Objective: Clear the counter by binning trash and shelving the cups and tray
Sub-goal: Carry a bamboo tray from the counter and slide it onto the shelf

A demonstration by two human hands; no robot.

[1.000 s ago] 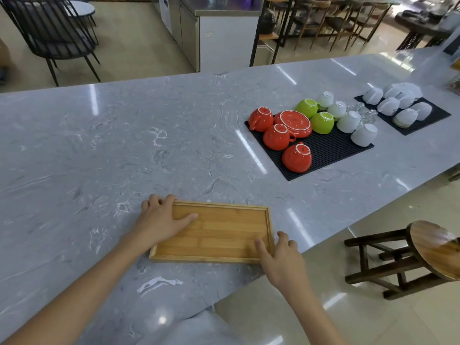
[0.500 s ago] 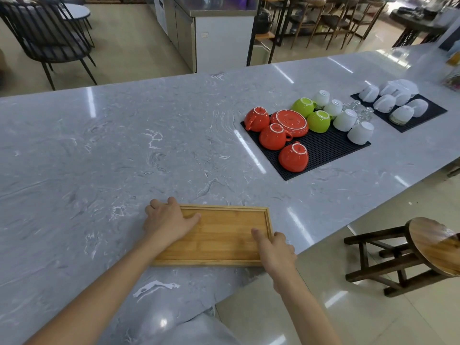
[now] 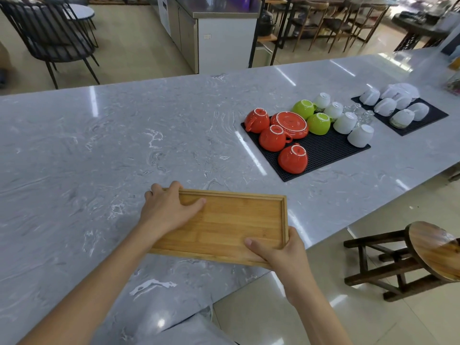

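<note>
An empty bamboo tray [image 3: 231,225] is at the near edge of the grey marble counter [image 3: 99,145]. My left hand [image 3: 169,207] grips its far left corner, thumb lying inside the tray. My right hand [image 3: 278,255] holds the near right corner, thumb on the tray floor. The tray's near right side looks raised off the counter. On a black mat [image 3: 323,150] to the right sit upturned red cups [image 3: 292,159], a red saucer [image 3: 290,124], green cups [image 3: 318,123] and white cups [image 3: 359,135].
A second black mat [image 3: 433,115] with white cups lies at the far right. A wooden stool [image 3: 428,255] stands on the floor past the counter's near right edge. Chairs, a small table and a steel cabinet are behind the counter.
Both hands closed on the tray's corners. The tray has tilted and come up slightly toward me at its near right side.
</note>
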